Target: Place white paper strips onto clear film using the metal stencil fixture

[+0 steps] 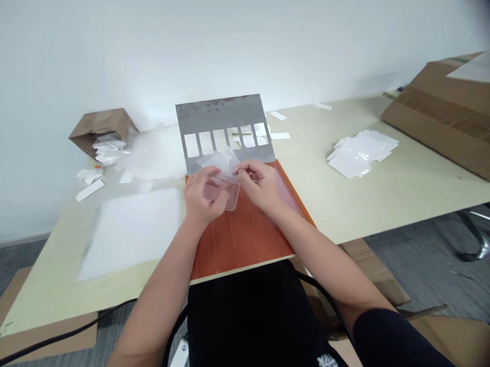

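Above the orange mat [247, 237], my left hand [205, 198] curls its thumb and fingers around a thin, clear plastic piece [231, 199] with a rounded corner. A translucent plastic sheet [225, 164] spans the space between both hands. My right hand [259, 184] pinches this sheet at its right edge, fingers closed. Whether the sheet and the clear piece are joined cannot be made out. Just beyond my hands, a grey plate [218, 116] with a row of rectangular cut-outs leans up at the mat's far edge. Pinkish clear film [287, 190] lies along the mat's right side.
A stack of white sheets [132, 227] lies on the left of the table [350, 212]. Behind it, a small cardboard box [106, 121] spills white slips. White, glossy pieces [362, 152] are piled on the right, near a large cardboard box [447, 112]. Paper strips [281, 135] lie by the plate.
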Available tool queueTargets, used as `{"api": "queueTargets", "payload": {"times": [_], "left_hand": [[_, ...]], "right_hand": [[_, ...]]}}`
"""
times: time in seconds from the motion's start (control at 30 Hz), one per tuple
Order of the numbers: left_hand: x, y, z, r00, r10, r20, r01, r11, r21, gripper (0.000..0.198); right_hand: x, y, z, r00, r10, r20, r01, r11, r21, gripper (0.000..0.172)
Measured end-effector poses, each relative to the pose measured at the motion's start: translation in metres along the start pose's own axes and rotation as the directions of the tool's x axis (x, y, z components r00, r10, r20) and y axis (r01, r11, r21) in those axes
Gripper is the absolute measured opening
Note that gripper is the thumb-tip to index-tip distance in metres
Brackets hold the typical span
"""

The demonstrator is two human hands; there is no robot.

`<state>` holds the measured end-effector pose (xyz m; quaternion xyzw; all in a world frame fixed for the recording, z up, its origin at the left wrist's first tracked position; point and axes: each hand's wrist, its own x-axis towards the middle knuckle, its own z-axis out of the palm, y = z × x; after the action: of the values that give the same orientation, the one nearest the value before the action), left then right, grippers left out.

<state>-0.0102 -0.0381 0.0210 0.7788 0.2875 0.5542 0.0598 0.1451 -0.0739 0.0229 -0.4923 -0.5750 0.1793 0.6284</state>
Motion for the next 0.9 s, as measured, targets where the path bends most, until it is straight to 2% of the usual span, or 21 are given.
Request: {"api": "queueTargets", "payload": {"times": [0.33, 0.43, 0.63, 0.9], "left_hand": [[-0.0002, -0.0036, -0.0008, 0.997, -0.05, -0.057, 0.044, 0.995, -0.094, 0.026], [0.0005, -0.0031, -0.0006, 0.997, -0.065, -0.051, 0.059, 0.992, -0.108, 0.025], [0.0012, 0.0003, 0.0026, 0.988, -0.127, -0.083, 0.119, 0.988, -0.094, 0.018], [0.0028, 0.0009, 0.0042, 0.97, -0.218, -0.107, 0.202, 0.969, -0.141, 0.024]], "right_hand": [[0.002, -0.0033, -0.0035, 0.992, 0.123, -0.034, -0.119, 0.988, 0.097, 0.012], [0.0022, -0.0055, -0.0048, 0.991, 0.133, -0.001, -0.131, 0.982, 0.133, 0.014], [0.0005, -0.0059, -0.0041, 0.991, 0.072, 0.111, -0.09, 0.982, 0.165, 0.015], [-0.0013, -0.007, -0.006, 0.982, -0.026, 0.188, 0.003, 0.993, 0.12, 0.011]]}}
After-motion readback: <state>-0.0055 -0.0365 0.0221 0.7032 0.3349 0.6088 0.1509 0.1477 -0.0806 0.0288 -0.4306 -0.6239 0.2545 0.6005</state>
